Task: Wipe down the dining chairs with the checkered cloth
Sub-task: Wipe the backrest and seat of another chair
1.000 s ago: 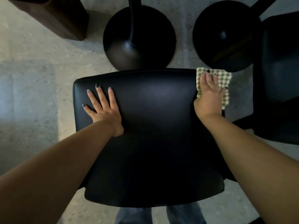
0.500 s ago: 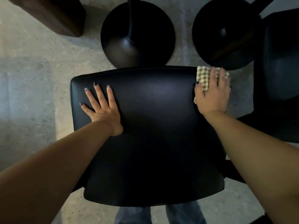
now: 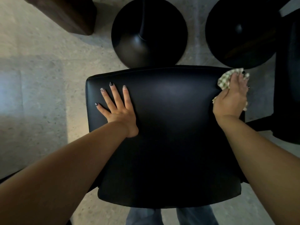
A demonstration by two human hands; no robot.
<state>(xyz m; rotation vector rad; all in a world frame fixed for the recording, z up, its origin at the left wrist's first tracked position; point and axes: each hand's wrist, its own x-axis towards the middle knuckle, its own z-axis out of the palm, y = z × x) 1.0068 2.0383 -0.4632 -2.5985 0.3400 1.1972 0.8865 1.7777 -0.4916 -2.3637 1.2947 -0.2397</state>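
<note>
A black padded dining chair seat (image 3: 168, 135) fills the middle of the view, seen from above. My left hand (image 3: 116, 108) lies flat on its left part, fingers spread, holding nothing. My right hand (image 3: 232, 98) presses the green-and-white checkered cloth (image 3: 224, 80) against the seat's far right corner and edge. The cloth is bunched under the palm; only its corners show beside the fingers and wrist.
Two round black table bases (image 3: 149, 33) (image 3: 241, 31) stand on the grey stone floor (image 3: 40, 95) just beyond the seat. A second black chair (image 3: 290, 82) stands close on the right. A dark wooden block (image 3: 68, 13) sits at the upper left. Jeans-clad legs (image 3: 170, 216) show below.
My right hand has slid the cloth along the seat's right edge toward the far corner, and the cloth is now more bunched under it. My left hand stays planted.
</note>
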